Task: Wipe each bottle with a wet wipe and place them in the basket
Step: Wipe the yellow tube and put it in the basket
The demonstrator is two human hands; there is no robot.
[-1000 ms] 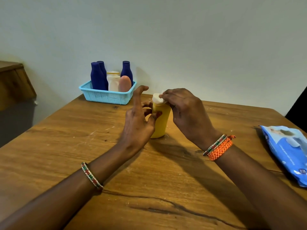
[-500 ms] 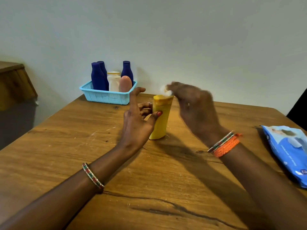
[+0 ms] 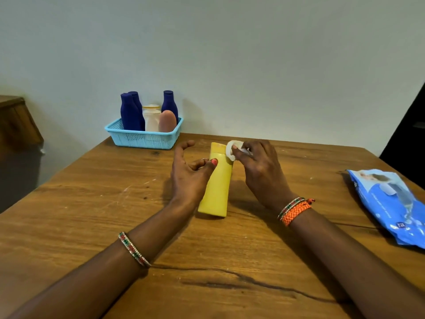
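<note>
A yellow bottle (image 3: pixel 217 185) stands on the wooden table (image 3: pixel 92 215), leaning slightly away from me. My left hand (image 3: pixel 187 176) grips its left side with thumb and fingers, the index finger raised. My right hand (image 3: pixel 259 171) pinches a small white wet wipe (image 3: pixel 232 149) against the bottle's upper right edge, near the cap. At the back left of the table stands a light blue basket (image 3: pixel 145 139) holding three dark blue bottles (image 3: pixel 130 113), a white jar (image 3: pixel 151 118) and a pink bottle (image 3: pixel 167 122).
A blue pack of wet wipes (image 3: pixel 391 203) lies at the table's right edge. A wooden piece of furniture (image 3: pixel 16 125) stands to the left beyond the table. The wall runs right behind the basket.
My right hand lifted the wipe off the bottle's top, then brought it down to the bottle's upper right side. My left hand kept its hold on the bottle.
</note>
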